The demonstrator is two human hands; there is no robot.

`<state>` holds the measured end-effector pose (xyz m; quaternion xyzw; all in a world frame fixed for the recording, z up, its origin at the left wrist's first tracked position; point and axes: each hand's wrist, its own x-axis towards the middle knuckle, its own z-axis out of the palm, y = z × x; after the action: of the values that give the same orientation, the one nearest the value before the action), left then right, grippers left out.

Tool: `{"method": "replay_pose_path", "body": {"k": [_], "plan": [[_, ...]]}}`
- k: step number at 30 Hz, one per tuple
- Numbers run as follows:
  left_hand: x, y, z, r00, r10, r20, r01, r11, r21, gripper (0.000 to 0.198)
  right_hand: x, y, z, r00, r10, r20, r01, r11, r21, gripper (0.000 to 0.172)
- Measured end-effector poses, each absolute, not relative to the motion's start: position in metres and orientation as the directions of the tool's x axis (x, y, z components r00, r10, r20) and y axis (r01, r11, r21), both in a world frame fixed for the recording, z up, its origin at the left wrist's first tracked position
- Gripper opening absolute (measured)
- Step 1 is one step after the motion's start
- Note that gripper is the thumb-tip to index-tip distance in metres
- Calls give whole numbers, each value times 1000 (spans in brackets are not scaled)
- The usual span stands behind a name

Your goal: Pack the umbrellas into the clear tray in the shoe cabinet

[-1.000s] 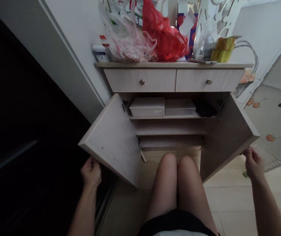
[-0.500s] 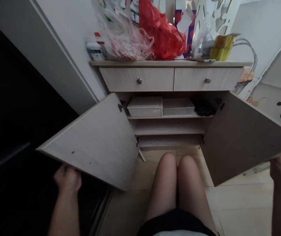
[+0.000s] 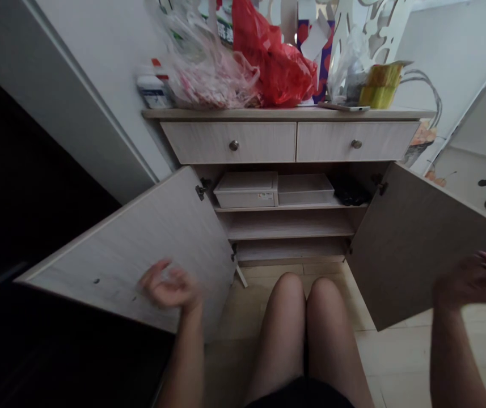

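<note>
My left hand (image 3: 171, 288) is in front of the inner face of the left cabinet door (image 3: 140, 238), its loosely curled fingers apart and holding nothing. My right hand (image 3: 474, 280), blurred by motion, is by the lower edge of the right cabinet door (image 3: 421, 238). Its fingers look loosely stretched, with no object in them. Both doors stand swung outward from the cabinet. On the upper shelf inside are a white lidded box (image 3: 246, 190), a clear shallow bin (image 3: 305, 190) and a black bundle (image 3: 349, 190).
Two closed drawers (image 3: 200, 141) are above the doors. The cabinet top holds a pinkish plastic bag (image 3: 212, 79), a red bag (image 3: 285, 73), a white bottle (image 3: 153, 90), a phone (image 3: 342, 106) and a yellow package (image 3: 379, 85). My knees (image 3: 306, 292) face the cabinet over the tiled floor.
Both hands have let go of the door edges. My left hand has moved right and up across its door; my right hand has moved slightly left. The left door is swung wider.
</note>
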<state>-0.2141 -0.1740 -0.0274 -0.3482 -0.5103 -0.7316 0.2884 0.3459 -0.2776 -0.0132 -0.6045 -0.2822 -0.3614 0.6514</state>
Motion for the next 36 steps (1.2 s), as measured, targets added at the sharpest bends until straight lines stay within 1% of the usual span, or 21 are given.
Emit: {"method": "replay_pose_path", "body": {"k": [1, 2, 3, 4, 5, 6, 8, 10, 12, 14, 16, 21, 25, 28, 32, 36], "plan": [[-191, -155, -23, -518, 94, 850, 758, -411, 507, 47, 327, -260, -7, 491, -47, 870, 871, 24, -490, 43], [-166, -134, -18, -419, 271, 867, 717, -488, 498, 42, 310, -240, -1, 399, 97, 912, 911, 69, -406, 34], [-142, -112, -13, -310, 409, 858, 668, -549, 503, 36, 295, -217, 4, 317, 224, 921, 928, 127, -350, 31], [-119, -91, -8, -189, 510, 839, 624, -598, 503, 31, 282, -192, 8, 251, 327, 911, 934, 166, -317, 31], [-97, -70, -3, -52, 581, 812, 601, -631, 490, 27, 271, -166, 11, 209, 425, 881, 936, 173, -306, 32], [-78, -50, 0, 78, 625, 777, 599, -652, 465, 24, 264, -141, 13, 163, 521, 838, 943, 167, -287, 33], [-46, -15, 6, 275, 670, 690, 634, -666, 393, 20, 254, -93, 14, 69, 650, 757, 960, 163, -227, 32], [-24, 14, 9, 395, 700, 595, 680, -658, 324, 20, 252, -53, 13, 8, 741, 672, 979, 132, -158, 31], [-12, 38, 10, 456, 723, 519, 728, -638, 250, 19, 253, -23, 11, -32, 803, 595, 993, 96, -76, 30], [-8, 57, 9, 480, 737, 476, 759, -621, 196, 23, 257, -1, 8, -52, 837, 544, 998, 65, -5, 29], [-8, 72, 8, 488, 742, 459, 768, -615, 177, 29, 262, 14, 4, -53, 860, 508, 999, 41, 33, 28], [-17, 94, 3, 519, 739, 430, 762, -628, 160, 29, 271, 30, -1, -24, 913, 408, 1000, 21, 11, 25], [-22, 95, 4, 553, 717, 425, 743, -655, 137, 29, 274, 28, 1, -18, 901, 434, 1000, 9, 22, 28], [-27, 87, 8, 588, 685, 430, 714, -690, 123, 27, 278, 15, 7, -31, 894, 447, 998, 1, 67, 29], [-37, 59, 10, 654, 603, 457, 669, -743, 24, 25, 287, -21, 11, -92, 866, 492, 988, 17, 154, 28], [-54, 8, 4, 676, 520, 523, 639, -767, -64, 27, 292, -74, 6, -172, 801, 573, 981, 86, 175, 24]]}}
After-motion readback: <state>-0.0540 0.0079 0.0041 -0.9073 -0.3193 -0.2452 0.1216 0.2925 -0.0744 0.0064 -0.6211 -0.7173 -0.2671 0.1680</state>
